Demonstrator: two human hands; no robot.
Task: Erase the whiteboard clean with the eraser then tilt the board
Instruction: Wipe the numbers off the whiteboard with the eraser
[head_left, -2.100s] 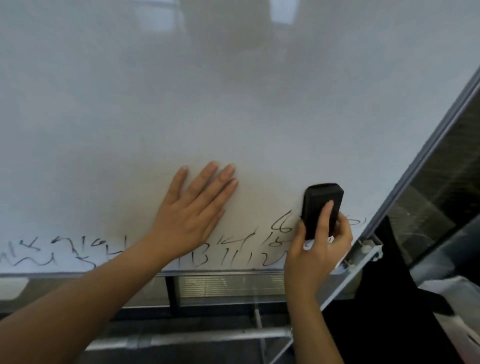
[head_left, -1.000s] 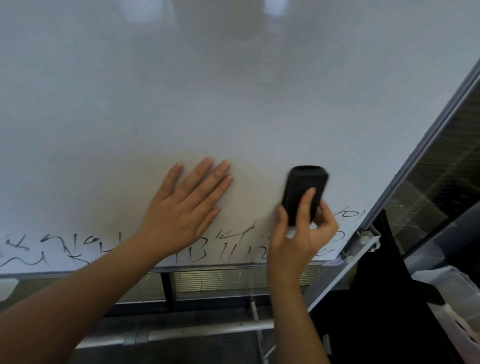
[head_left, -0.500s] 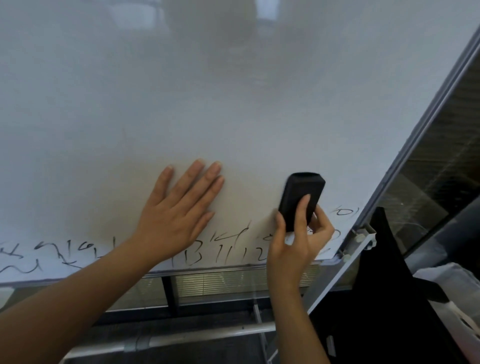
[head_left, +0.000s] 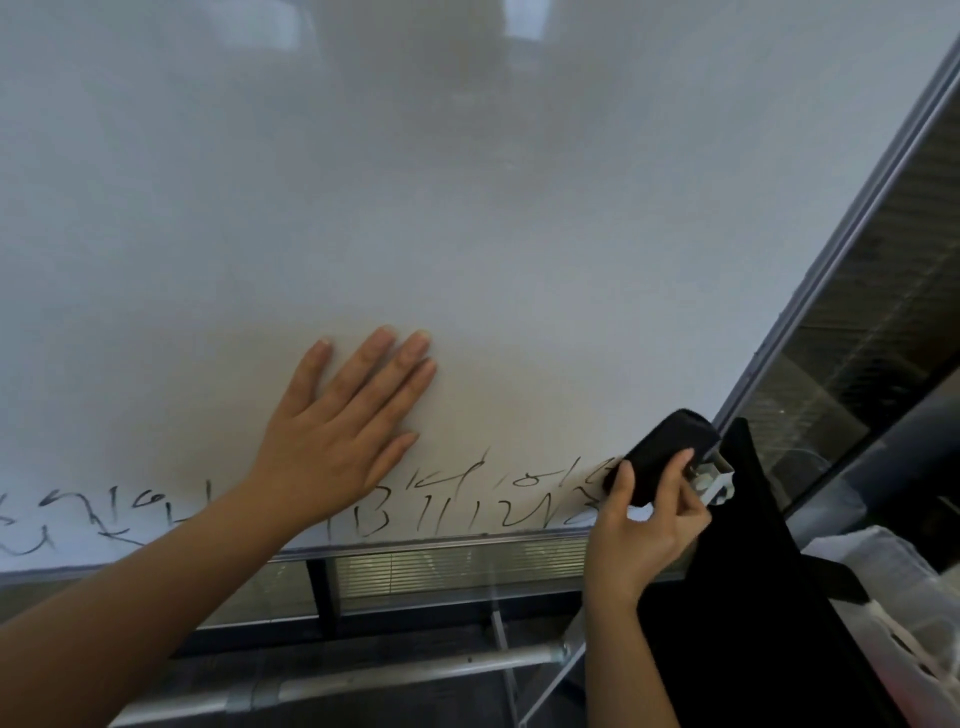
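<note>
The whiteboard (head_left: 467, 208) fills most of the view and is wiped white except for a band of black scribbles (head_left: 452, 499) along its bottom edge, running from the far left to near the lower right corner. My left hand (head_left: 343, 431) lies flat on the board with fingers spread, just above the writing. My right hand (head_left: 644, 525) grips the black eraser (head_left: 662, 454), pressed against the board at its lower right corner, over the end of the scribbles.
The board's grey metal frame (head_left: 841, 249) runs diagonally up the right side, with a bracket (head_left: 717, 478) at the corner. A metal stand bar (head_left: 363, 680) crosses below. A black cloth (head_left: 753, 597) and white plastic bags (head_left: 893, 613) sit at lower right.
My right hand has swept the eraser down and to the right, to the board's lower right corner, wiping marks there. My left hand stays flat on the board.
</note>
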